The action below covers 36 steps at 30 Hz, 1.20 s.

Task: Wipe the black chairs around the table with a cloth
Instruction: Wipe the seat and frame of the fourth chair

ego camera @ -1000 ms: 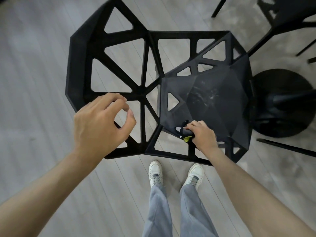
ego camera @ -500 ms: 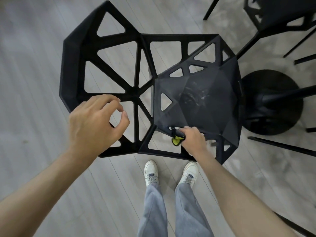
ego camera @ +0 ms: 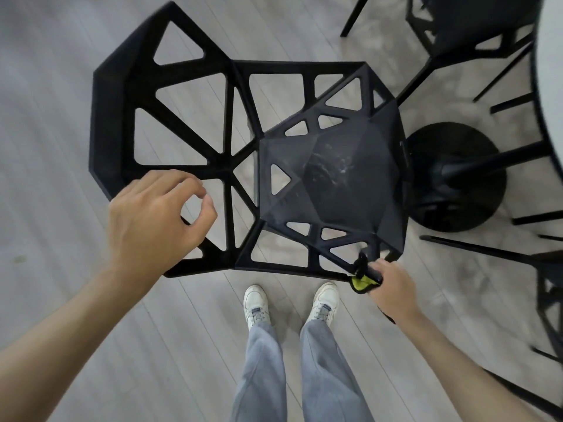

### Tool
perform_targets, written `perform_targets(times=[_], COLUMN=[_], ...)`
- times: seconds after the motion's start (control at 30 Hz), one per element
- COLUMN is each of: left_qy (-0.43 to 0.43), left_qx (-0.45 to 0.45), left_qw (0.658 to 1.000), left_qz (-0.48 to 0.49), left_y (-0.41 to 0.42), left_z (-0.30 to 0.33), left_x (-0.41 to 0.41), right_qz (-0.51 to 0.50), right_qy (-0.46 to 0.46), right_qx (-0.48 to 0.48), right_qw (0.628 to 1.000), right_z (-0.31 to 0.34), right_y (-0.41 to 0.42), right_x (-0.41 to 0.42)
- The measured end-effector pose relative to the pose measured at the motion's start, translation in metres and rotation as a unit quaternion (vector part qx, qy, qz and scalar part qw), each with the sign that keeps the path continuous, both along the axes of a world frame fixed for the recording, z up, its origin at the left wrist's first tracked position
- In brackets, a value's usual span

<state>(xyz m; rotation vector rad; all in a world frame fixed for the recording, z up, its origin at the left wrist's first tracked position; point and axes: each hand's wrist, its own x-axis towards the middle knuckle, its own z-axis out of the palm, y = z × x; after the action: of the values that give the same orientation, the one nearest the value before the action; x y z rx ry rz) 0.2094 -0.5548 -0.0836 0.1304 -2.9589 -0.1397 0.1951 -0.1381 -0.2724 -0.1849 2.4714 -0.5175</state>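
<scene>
A black chair (ego camera: 332, 178) with a faceted seat and an open triangular lattice back stands directly below me; pale smudges mark the seat's middle. My right hand (ego camera: 393, 287) is closed on a black and yellow cloth (ego camera: 362, 280), pressed against the near right corner of the chair's frame. My left hand (ego camera: 158, 220) hovers above the near left part of the lattice back, fingers curled and apart, holding nothing; I cannot tell whether it touches the frame.
A round black table base (ego camera: 457, 178) sits right of the chair, under a pale tabletop edge (ego camera: 548, 86). A second black chair (ego camera: 463, 28) is at the top right, another chair's frame (ego camera: 548, 300) at the right edge. My feet (ego camera: 289, 303) stand on grey plank floor.
My right hand has slid the cloth to the right along the chair's near edge, from beside the seat's front left to its right corner. My left hand has stayed roughly in place.
</scene>
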Motion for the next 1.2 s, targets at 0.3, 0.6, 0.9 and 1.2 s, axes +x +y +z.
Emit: perform_targets(times=[0.3, 0.6, 0.9, 1.2], left_qy=[0.022, 0.011, -0.004, 0.007], left_qx=[-0.002, -0.009, -0.022, -0.021], left_qw=[1.000, 1.000, 1.000, 1.000], left_qz=[-0.002, -0.004, -0.004, -0.016], left_y=[-0.001, 0.001, 0.000, 0.000], left_z=[-0.004, -0.001, -0.001, 0.000], left_x=[0.000, 0.000, 0.000, 0.000], right_qz=[0.119, 0.225, -0.083, -0.050], right_qy=[0.015, 0.107, 0.075, -0.029], right_qx=[-0.020, -0.054, 0.070, 0.038], right_qw=[0.993, 0.967, 0.991, 0.998], right_z=[-0.026, -0.048, -0.037, -0.004], right_y=[-0.064, -0.075, -0.047, -0.019], right_x=[-0.022, -0.055, -0.068, -0.022])
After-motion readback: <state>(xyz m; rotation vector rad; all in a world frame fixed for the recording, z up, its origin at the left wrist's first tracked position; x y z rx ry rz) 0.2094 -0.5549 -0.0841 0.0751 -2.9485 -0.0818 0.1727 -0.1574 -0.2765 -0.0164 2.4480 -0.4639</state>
